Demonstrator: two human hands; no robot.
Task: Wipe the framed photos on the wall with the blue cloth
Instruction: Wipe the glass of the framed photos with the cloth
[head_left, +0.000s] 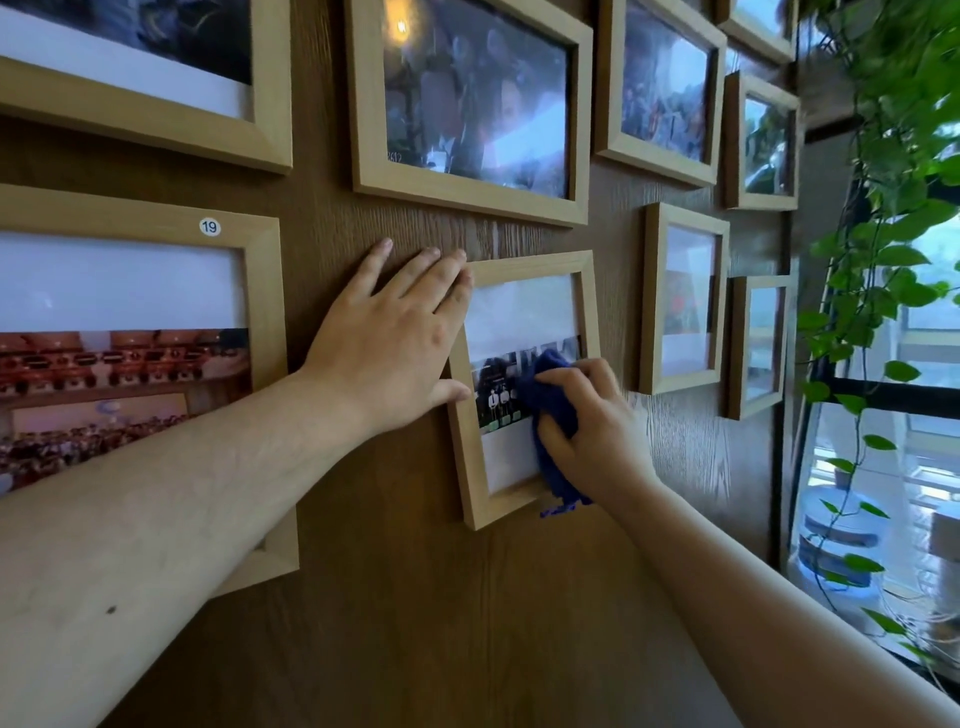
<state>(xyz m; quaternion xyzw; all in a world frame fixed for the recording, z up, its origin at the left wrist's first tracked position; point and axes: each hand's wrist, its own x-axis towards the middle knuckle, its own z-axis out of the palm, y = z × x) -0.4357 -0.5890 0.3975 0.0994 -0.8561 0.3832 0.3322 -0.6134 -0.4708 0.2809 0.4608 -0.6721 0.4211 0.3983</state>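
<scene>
A small light-wood framed photo (519, 306) hangs slightly tilted at the middle of the brown wood wall (415, 597). My right hand (597, 431) is shut on the blue cloth (553, 410), which is pressed against the lower right part of the frame's glass. My left hand (395, 327) lies flat with fingers spread on the wall, its fingertips and thumb touching the frame's left edge. The cloth and my right hand hide the frame's lower right corner.
Several other wooden frames surround it: a large one marked 19 (130, 338) at left, one above (472, 104), smaller ones to the right (683, 296). A trailing green plant (893, 208) and a window (883, 467) are at far right.
</scene>
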